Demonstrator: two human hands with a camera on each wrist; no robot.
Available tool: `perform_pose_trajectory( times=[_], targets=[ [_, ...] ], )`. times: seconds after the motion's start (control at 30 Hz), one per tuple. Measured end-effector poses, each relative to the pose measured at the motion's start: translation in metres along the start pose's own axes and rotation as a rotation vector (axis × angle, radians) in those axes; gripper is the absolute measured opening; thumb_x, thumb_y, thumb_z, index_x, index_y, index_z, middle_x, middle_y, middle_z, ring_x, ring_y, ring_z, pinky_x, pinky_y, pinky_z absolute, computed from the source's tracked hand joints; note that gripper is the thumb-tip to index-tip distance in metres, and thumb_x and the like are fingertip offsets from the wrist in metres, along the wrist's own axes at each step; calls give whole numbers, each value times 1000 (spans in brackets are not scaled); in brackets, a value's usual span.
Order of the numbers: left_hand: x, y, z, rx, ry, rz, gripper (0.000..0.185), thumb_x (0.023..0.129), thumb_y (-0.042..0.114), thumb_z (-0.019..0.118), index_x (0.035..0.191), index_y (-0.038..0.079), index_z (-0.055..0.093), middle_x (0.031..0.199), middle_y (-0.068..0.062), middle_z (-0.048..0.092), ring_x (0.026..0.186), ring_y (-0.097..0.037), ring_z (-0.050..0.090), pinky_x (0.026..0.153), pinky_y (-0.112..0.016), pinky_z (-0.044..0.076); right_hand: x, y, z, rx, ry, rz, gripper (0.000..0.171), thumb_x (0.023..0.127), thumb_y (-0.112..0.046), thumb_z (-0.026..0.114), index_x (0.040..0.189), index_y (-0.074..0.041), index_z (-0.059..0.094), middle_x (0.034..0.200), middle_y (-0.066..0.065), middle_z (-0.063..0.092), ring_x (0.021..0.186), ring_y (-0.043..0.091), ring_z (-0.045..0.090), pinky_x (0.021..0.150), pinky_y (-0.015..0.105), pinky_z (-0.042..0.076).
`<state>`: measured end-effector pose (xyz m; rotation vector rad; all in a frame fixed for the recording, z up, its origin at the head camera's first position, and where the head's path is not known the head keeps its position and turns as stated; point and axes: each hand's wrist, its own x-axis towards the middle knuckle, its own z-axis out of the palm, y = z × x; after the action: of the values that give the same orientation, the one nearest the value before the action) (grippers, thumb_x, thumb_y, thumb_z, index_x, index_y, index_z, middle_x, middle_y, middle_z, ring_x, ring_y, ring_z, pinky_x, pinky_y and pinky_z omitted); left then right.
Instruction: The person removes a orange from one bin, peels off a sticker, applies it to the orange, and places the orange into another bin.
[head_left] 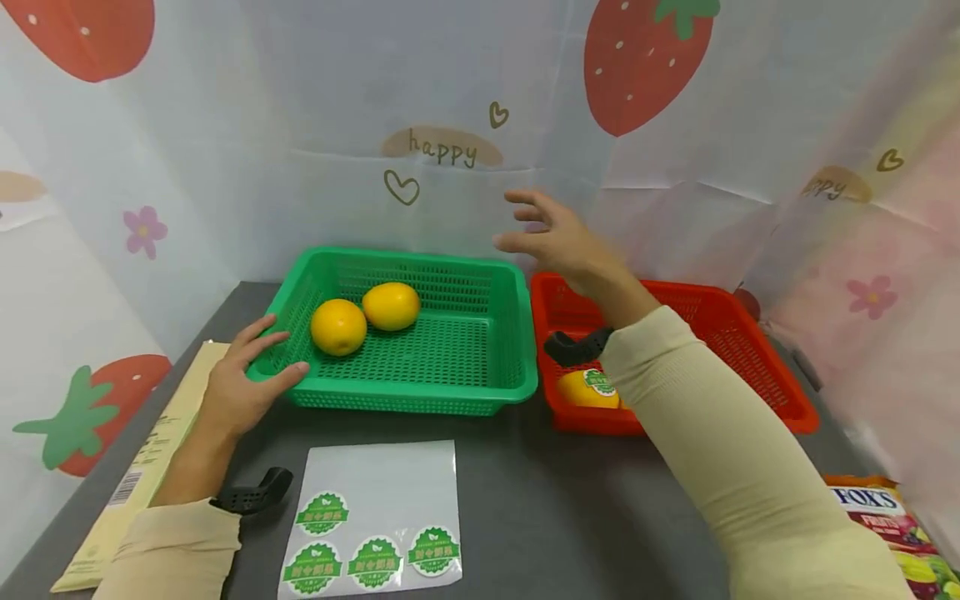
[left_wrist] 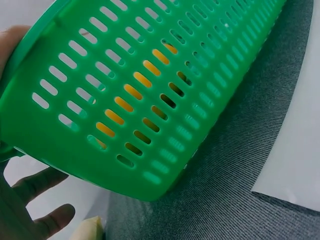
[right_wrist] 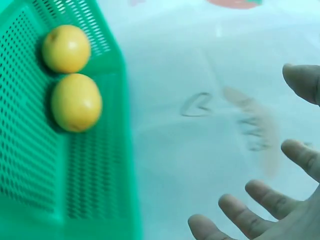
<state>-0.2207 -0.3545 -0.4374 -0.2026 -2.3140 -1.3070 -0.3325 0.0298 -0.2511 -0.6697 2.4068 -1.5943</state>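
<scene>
A green basket (head_left: 420,401) holds two yellow-orange fruits, one rounder (head_left: 338,327) and one longer (head_left: 392,306). At the basket's left end is my left hand (head_left: 243,379), fingers spread and touching or very near the rim; exact contact is unclear. My right hand (head_left: 558,242) hangs in the air above the gap between the green basket and a red basket (head_left: 780,392). Its fingers are apart and hold nothing, as the right wrist view also shows. Inside the red basket lies a yellow fruit (head_left: 577,389) with a green-and-white sticker (head_left: 599,382), partly covered by my right arm.
In front of the green basket lies a white sheet (head_left: 382,483) with several round green stickers near its lower edge. A cream-coloured packet (head_left: 168,433) lies along the left side. A colourful FOX'S bag (head_left: 892,521) is at the right edge. A printed curtain (head_left: 300,100) hangs behind.
</scene>
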Motion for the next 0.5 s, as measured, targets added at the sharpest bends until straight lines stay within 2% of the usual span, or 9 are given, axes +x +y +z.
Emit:
perform_pose_trajectory(
  times=[0.13, 0.23, 0.4, 0.5],
  targets=[
    [-2, 3, 3, 0, -4, -4, 52, 84, 21, 75, 125, -6, 59, 150, -11, 36, 137, -38, 26, 102, -65, 21, 30, 13, 31, -9, -75, 96, 69, 87, -31, 73, 147, -26, 39, 152, 8, 29, 128, 30, 40, 98, 54, 38],
    [-3, 7, 4, -7, -4, -7, 51, 84, 20, 75, 125, -5, 59, 150, -10, 35, 137, -37, 26, 102, -65, 21, 47, 24, 55, -72, -116, 140, 68, 87, -33, 73, 147, -24, 41, 152, 8, 31, 129, 30, 40, 98, 54, 37],
    [-7, 12, 7, -4, -20, -18, 51, 84, 21, 74, 126, -5, 59, 151, -8, 35, 138, -36, 25, 102, -65, 21, 66, 41, 92, -238, -181, 143, 67, 89, -35, 70, 148, -21, 40, 151, 8, 34, 132, 30, 36, 100, 49, 37],
    [-11, 15, 9, 4, -30, -24, 51, 85, 21, 74, 126, -5, 59, 151, -9, 34, 138, -36, 25, 102, -65, 21, 75, 53, 108, -317, -235, 138, 70, 89, -34, 70, 150, -21, 37, 153, 7, 30, 137, 30, 29, 102, 49, 34]
  ],
)
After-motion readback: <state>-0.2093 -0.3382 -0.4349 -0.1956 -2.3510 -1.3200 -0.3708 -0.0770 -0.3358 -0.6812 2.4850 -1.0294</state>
